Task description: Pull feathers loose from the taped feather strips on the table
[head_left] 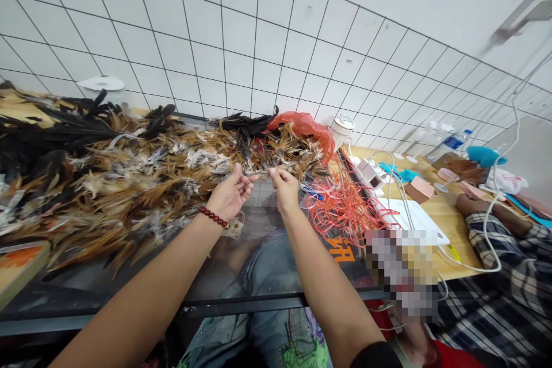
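Our left hand (233, 191) curled loosely, thumb apart; on our right hand (284, 187), thumb and forefinger met, around what we couldn't tell. Brown feathers (168, 175) lay just beyond; a dipping wrist could have snagged them on the bead bracelet (213, 218).

Brown feathers (129, 195) lie on the table (267, 224) in a long, loose heap, which is wide at the left and narrower toward the right. Their tips point in various directions, and pale fluffy parts show among them. Black feathers (77, 126), which look longer, lie mostly at the back left, overlapping one another.
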A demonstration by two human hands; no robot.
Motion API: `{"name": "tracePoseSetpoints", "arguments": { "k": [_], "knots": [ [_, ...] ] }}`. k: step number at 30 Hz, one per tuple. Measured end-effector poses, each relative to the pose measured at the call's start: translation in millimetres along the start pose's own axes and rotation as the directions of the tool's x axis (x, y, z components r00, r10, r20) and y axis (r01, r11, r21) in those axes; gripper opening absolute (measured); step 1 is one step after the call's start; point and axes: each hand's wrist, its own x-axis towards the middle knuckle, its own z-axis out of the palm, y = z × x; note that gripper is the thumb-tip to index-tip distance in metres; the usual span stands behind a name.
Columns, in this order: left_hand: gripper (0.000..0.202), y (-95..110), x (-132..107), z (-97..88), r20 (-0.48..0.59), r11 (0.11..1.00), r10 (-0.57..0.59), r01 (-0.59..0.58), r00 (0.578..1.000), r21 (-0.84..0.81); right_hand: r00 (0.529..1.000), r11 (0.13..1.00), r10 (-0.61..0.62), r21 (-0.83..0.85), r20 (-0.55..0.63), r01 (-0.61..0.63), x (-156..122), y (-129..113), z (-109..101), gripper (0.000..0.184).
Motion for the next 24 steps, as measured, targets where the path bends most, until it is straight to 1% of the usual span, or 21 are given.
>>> {"name": "tracePoseSetpoints", "arguments": {
  "k": [2, 3, 4, 5, 7, 8, 10, 11, 12, 14, 16, 18, 20, 22, 24],
  "knots": [
    [0.031, 0, 0, -0.3, 0.054, 0.999, -0.051, 0.051, 0.997, 0.017, 0.999, 0.998, -0.027, 0.06, 0.047, 0.024, -2, -1, 2, 0.032],
    [0.029, -2, 0, -0.6, 0.082, 0.997, -0.054, 0.049, 0.995, 0.059, 0.997, 0.995, -0.046, 0.087, 0.067, 0.04, -3, -1, 3, 0.028],
    [0.026, -4, 0, -1.0, 0.099, 0.992, -0.031, 0.019, 0.995, 0.122, 0.994, 0.994, -0.067, 0.091, 0.085, 0.059, -4, -1, 3, 0.025],
    [0.024, -6, 1, -1.5, 0.105, 0.979, 0.017, -0.038, 0.994, 0.198, 0.991, 0.993, -0.088, 0.083, 0.097, 0.08, -4, -1, 4, 0.023],
    [0.023, -12, 3, -3.2, 0.109, 0.916, 0.129, -0.161, 0.986, 0.367, 0.986, 0.992, -0.12, 0.047, 0.116, 0.116, -5, 0, 4, 0.021],
    [0.022, -14, 5, -4.3, 0.109, 0.873, 0.171, -0.202, 0.979, 0.445, 0.984, 0.992, -0.125, 0.028, 0.127, 0.122, -5, 0, 4, 0.02],
    [0.019, -17, 8, -6.6, 0.113, 0.799, 0.217, -0.242, 0.97, 0.55, 0.981, 0.993, -0.115, 0.004, 0.156, 0.116, -5, 0, 4, 0.02],
    [0.019, -16, 9, -7.6, 0.121, 0.785, 0.23, -0.257, 0.966, 0.564, 0.98, 0.994, -0.105, -0.007, 0.169, 0.107, -5, 1, 4, 0.021],
    [0.019, -14, 9, -8.4, 0.13, 0.791, 0.247, -0.278, 0.96, 0.545, 0.98, 0.995, -0.094, -0.021, 0.173, 0.099, -4, 2, 5, 0.023],
    [0.019, -8, 10, -9.2, 0.127, 0.844, 0.311, -0.335, 0.942, 0.419, 0.986, 0.993, -0.081, -0.072, 0.144, 0.092, -3, 5, 4, 0.027],
    [0.019, 3, 10, -9.7, 0.071, 0.886, 0.389, -0.394, 0.919, 0.244, 0.991, 0.981, -0.078, -0.167, 0.112, 0.096, -3, 8, 4, 0.028],
    [0.017, 15, 9, -10.7, 0.012, 0.891, 0.437, -0.435, 0.899, 0.129, 0.986, 0.943, -0.082, -0.309, 0.148, 0.125, -3, 9, 6, 0.025],
    [0.015, 25, 10, -12.5, -0.04, 0.88, 0.475, -0.473, 0.879, 0.05, 0.963, 0.856, -0.056, -0.484, 0.264, 0.182, -5, 5, 11, 0.021],
    [0.014, 30, 11, -14.6, -0.065, 0.867, 0.498, -0.499, 0.865, 0.006, 0.928, 0.725, 0.02, -0.645, 0.372, 0.243, -9, -2, 21, 0.023],
    [0.014, 32, 13, -16.5, -0.072, 0.859, 0.511, -0.512, 0.857, -0.004, 0.904, 0.585, 0.094, -0.758, 0.416, 0.288, -14, -11, 33, 0.031]
  ]
}}
